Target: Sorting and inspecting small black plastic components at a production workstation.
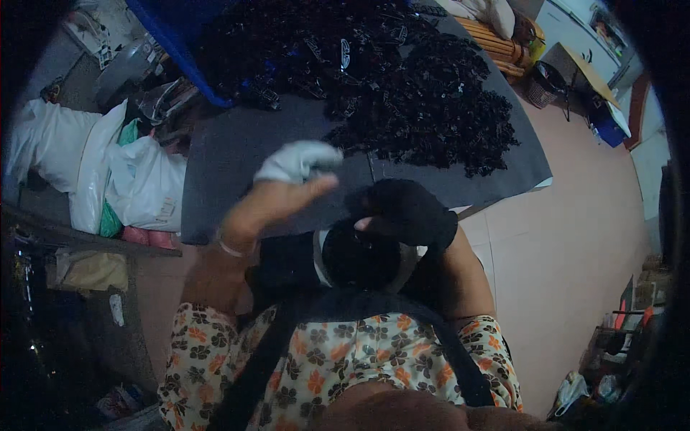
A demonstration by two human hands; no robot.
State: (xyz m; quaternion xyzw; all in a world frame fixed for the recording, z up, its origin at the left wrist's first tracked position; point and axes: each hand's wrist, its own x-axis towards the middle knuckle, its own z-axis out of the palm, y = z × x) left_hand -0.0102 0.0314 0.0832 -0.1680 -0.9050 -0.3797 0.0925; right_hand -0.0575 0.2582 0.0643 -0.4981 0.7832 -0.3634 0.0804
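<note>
Over the near edge of the grey table (223,158) I hold both hands. My left hand (295,172), with a white covering over its fingers and a bare thumb, is curved with a gap between thumb and fingers; nothing shows in it. My right hand (410,212) wears a black glove that leaves the thumb tip bare. Its fingers are curled in, and what they hold, if anything, is lost in the dark. Beneath the hands, at my lap, is a round container (321,260) with a pale rim and dark contents. A heap of small black parts (445,100) covers the table's far side.
A blue tray or bin (172,54) lies at the table's far left, beside the heap. White sacks (144,179) stand on a low shelf to the left. On the right, a dark basket (543,86) sits on the pinkish tiled floor (575,208).
</note>
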